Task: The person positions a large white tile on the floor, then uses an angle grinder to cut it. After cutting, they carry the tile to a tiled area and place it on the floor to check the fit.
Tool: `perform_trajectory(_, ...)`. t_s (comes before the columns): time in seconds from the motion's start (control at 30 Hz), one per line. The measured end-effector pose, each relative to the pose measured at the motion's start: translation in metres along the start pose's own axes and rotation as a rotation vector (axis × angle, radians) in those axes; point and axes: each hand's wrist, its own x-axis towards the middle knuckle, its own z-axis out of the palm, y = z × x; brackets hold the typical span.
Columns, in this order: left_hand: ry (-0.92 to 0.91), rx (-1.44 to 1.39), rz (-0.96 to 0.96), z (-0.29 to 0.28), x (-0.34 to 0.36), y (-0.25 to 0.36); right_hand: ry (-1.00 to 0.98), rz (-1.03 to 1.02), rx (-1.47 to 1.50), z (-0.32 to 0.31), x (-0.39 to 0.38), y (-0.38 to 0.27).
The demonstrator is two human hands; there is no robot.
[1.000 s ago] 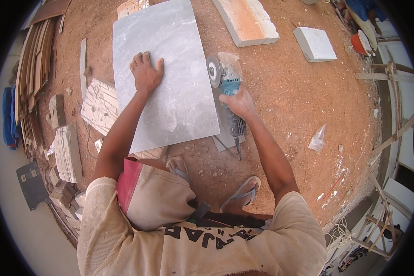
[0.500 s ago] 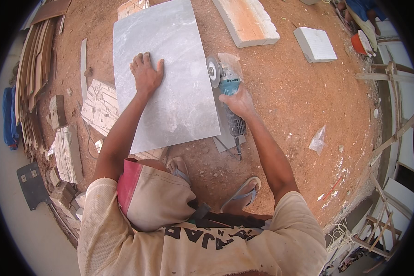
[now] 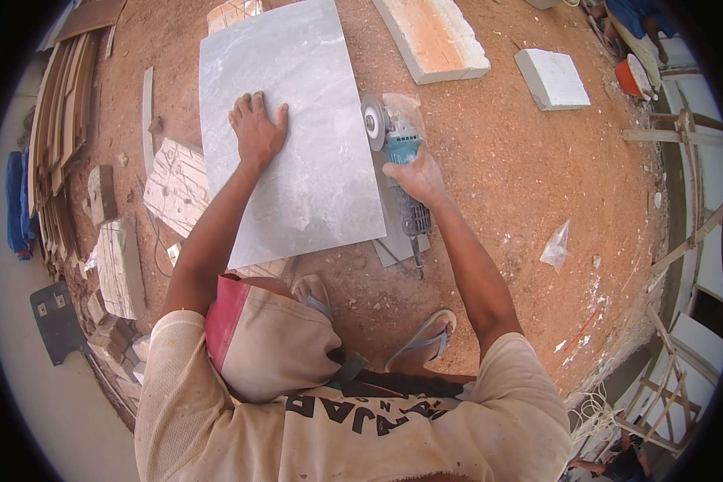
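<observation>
A large grey tile with pale veining lies before me, propped on rough blocks. My left hand rests on its upper face, palm down and fingers spread. Along the tile's right edge, my right hand is wrapped round the teal body of an angle grinder. The grinder's disc stands close beside that edge; whether it touches, I cannot tell. A narrow grey tile strip lies beneath the grinder's rear end, where its cord hangs down.
Pale blocks and a smaller white block lie at the far right. Stacked boards and broken blocks line the left. A clear plastic bag lies on the dirt. People show at the far right and lower right edges.
My hands, the tile and the grinder keep practically the same places. Another person has come into view at the lower right edge.
</observation>
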Motion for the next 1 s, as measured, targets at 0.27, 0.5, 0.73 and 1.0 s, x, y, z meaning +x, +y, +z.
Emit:
perform_trajectory(0.27, -0.015, 0.003, -0.007, -0.002, 0.000, 0.001, -0.020, 0.029, -0.038, -0.003, 0.002, -0.008)
perform_trajectory(0.5, -0.019, -0.011, -0.008, -0.003, 0.001, 0.002, 0.099, -0.042, -0.060, 0.009, 0.006, 0.005)
perform_trajectory(0.73, -0.021, -0.012, -0.010, -0.005, 0.001, 0.001, 0.112, -0.045, -0.022, 0.013, 0.009, 0.006)
perform_trajectory(1.0, -0.022, -0.022, -0.005, -0.005, 0.000, 0.003, -0.003, 0.008, 0.008, 0.003, 0.010, -0.004)
